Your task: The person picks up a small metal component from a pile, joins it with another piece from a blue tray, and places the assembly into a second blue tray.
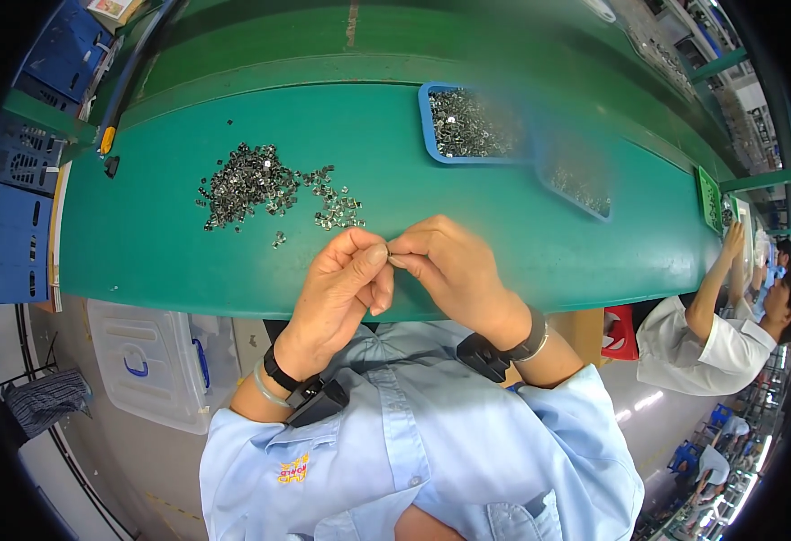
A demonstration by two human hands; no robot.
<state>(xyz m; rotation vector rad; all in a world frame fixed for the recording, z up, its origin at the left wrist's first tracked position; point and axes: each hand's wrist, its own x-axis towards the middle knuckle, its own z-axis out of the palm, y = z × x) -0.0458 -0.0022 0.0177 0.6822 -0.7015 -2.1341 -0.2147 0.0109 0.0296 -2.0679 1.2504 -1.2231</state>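
Note:
My left hand (346, 275) and my right hand (445, 266) meet fingertip to fingertip just above the near part of the green tabletop (539, 257). Both are closed in a pinch around something tiny and dark, mostly hidden by the fingers. Beyond my left hand lies a heap of small dark metal pieces (249, 185). A looser cluster of small shiny metal pieces (337, 207) spreads from the heap toward my fingers.
Farther back, a blue tray (429, 135) holds many small metal pieces; a second tray (580, 194), blurred, sits to its right. Blue crates (12, 243) line the left side, with a lidded clear plastic box (143, 352) below the table. A co-worker (711, 334) sits at the right.

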